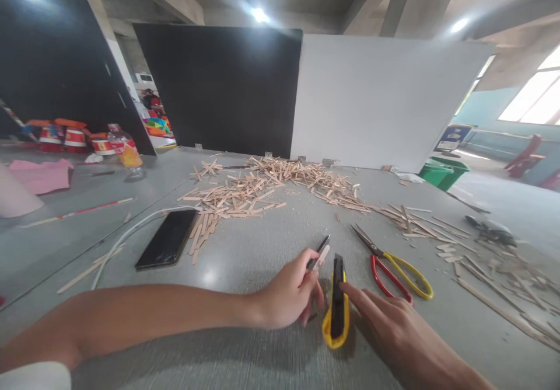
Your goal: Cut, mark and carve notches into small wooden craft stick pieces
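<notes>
In the middle of the table my left hand (289,293) is closed on a dark pen (324,244) and a short piece of wooden stick (322,257), both poking out past the fingers toward the far side. Just to its right is a yellow and black utility knife (338,308), its front end pointing away from me. My right hand (389,326) has its index finger stretched out, the tip touching the knife's right side; its thumb is hidden. Beyond that hand, scissors (385,256) with one red and one yellow handle lie with their blades parted slightly.
A heap of wooden sticks (280,180) spreads along the back, with more sticks and scraps (494,273) at the right. A phone (168,239) lies left beside a white cable (118,238). Black (219,86) and white (376,98) panels stand behind; a bottle (129,153) is at far left.
</notes>
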`<state>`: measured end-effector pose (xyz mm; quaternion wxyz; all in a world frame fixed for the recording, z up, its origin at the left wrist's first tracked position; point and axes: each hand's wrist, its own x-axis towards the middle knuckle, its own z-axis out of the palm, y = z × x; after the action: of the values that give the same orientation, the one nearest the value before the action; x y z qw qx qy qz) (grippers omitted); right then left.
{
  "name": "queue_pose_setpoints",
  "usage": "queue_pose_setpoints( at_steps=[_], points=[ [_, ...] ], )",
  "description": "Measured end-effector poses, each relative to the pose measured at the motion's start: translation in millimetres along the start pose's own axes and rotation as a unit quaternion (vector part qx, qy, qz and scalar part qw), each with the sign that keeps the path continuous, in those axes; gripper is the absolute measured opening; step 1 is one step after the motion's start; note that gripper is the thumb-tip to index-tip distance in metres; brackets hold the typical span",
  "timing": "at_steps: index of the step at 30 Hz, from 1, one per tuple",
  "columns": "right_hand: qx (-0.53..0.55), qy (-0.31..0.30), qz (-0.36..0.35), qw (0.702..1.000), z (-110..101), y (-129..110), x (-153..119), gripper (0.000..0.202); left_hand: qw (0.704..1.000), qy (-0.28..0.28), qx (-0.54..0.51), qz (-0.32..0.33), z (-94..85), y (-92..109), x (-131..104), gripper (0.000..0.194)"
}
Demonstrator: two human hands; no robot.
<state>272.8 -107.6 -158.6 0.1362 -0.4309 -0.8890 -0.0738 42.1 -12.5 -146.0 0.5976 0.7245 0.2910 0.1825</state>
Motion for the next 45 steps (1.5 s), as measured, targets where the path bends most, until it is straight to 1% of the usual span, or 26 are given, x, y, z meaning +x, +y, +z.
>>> queue_pose_setpoints(
  at_steps=[3, 5, 6, 8, 11, 12, 16, 18, 19, 21, 22, 23, 24, 25, 26, 27, 28, 30, 32, 34, 37, 39, 42, 45],
  points=[
    [-0.078, -0.061, -0.028, 0.995, 4.0, -2.7, 3.7, 0.081, 1.000, 0.025, -0.006, 0.005, 3.7, -3.6, -1.3, 0.019],
    [-0.138, -0.079, -0.037, 0.987, 7.4, -6.3, 4.6, 0.093, 0.999, 0.048, -0.004, 0.011, 5.5, -4.7, -2.7, 0.019],
    [-0.162, -0.080, -0.034, 0.983, 8.6, -8.3, 4.4, 0.096, 0.998, 0.054, -0.006, 0.013, 6.4, -4.9, -3.3, 0.020],
    [-0.198, -0.070, -0.036, 0.977, 9.6, -11.9, 3.3, 0.094, 0.998, 0.061, -0.015, 0.019, 8.1, -4.7, -4.0, 0.021],
    [-0.225, -0.053, -0.058, 0.971, 7.2, -15.9, 2.9, 0.081, 0.997, 0.068, -0.032, 0.028, 10.2, -4.3, -3.7, 0.020],
    [-0.227, -0.050, -0.061, 0.971, 5.7, -17.1, 3.3, 0.080, 0.996, 0.069, -0.037, 0.031, 10.5, -4.3, -3.3, 0.020],
    [-0.218, -0.063, -0.031, 0.973, -2.1, -20.3, 7.0, 0.088, 0.996, 0.068, -0.050, 0.042, 10.6, -5.1, -2.0, 0.021],
    [-0.195, -0.066, -0.021, 0.978, -5.7, -19.3, 8.1, 0.082, 0.995, 0.066, -0.053, 0.046, 10.1, -5.5, -1.7, 0.023],
    [-0.170, -0.059, -0.023, 0.983, -6.8, -18.0, 8.0, 0.075, 0.995, 0.064, -0.055, 0.048, 9.8, -5.5, -1.5, 0.024],
    [-0.078, -0.014, -0.034, 0.996, -5.9, -14.6, 6.7, 0.060, 0.995, 0.056, -0.060, 0.050, 9.1, -5.4, -1.4, 0.025],
    [-0.011, 0.029, -0.027, 0.999, -3.8, -13.1, 5.6, 0.053, 0.995, 0.051, -0.063, 0.051, 8.7, -5.2, -1.4, 0.025],
    [0.068, 0.085, -0.006, 0.994, -0.7, -12.0, 4.4, 0.047, 0.996, 0.044, -0.065, 0.052, 8.3, -4.8, -1.4, 0.026],
    [0.148, 0.142, 0.034, 0.978, 2.9, -11.5, 3.3, 0.043, 0.996, 0.038, -0.067, 0.052, 7.9, -4.4, -1.4, 0.026],
    [0.227, 0.205, 0.089, 0.948, 6.6, -11.5, 2.5, 0.040, 0.996, 0.032, -0.069, 0.051, 7.5, -3.8, -1.4, 0.028],
    [0.288, 0.251, 0.136, 0.914, 9.7, -11.9, 2.0, 0.036, 0.996, 0.028, -0.071, 0.050, 6.9, -3.2, -1.5, 0.029],
    [0.315, 0.275, 0.162, 0.894, 11.7, -12.3, 1.7, 0.034, 0.996, 0.026, -0.072, 0.049, 6.3, -2.5, -1.5, 0.030],
    [0.314, 0.293, 0.172, 0.886, 12.6, -12.6, 1.7, 0.033, 0.996, 0.027, -0.073, 0.049, 5.7, -1.8, -1.6, 0.031],
    [0.261, 0.309, 0.152, 0.902, 10.7, -12.2, 1.7, 0.029, 0.996, 0.033, -0.071, 0.049, 4.0, -0.7, -1.7, 0.029],
    [0.203, 0.321, 0.120, 0.917, 6.2, -11.3, 1.5, 0.019, 0.996, 0.037, -0.065, 0.051, 2.2, -0.6, -1.9, 0.026],
    [0.179, 0.328, 0.097, 0.922, 2.1, -10.8, 1.3, 0.014, 0.997, 0.026, -0.057, 0.052, 0.6, -1.7, -2.0, 0.024],
    [0.171, 0.322, 0.089, 0.927, 0.1, -12.0, 1.4, 0.029, 0.997, -0.009, -0.054, 0.058, -0.5, -4.4, -1.3, 0.027],
    [0.155, 0.303, 0.089, 0.936, 1.9, -13.5, 1.6, 0.037, 0.996, -0.031, -0.055, 0.064, -0.3, -5.0, -0.9, 0.028],
    [0.140, 0.274, 0.083, 0.948, 7.0, -15.4, 0.6, 0.039, 0.994, -0.065, -0.055, 0.072, 0.7, -2.2, -2.0, 0.030],
    [0.159, 0.264, 0.096, 0.946, 10.2, -16.8, -1.0, 0.043, 0.991, -0.096, -0.064, 0.073, 0.6, 2.5, -5.0, 0.034]
  ],
)
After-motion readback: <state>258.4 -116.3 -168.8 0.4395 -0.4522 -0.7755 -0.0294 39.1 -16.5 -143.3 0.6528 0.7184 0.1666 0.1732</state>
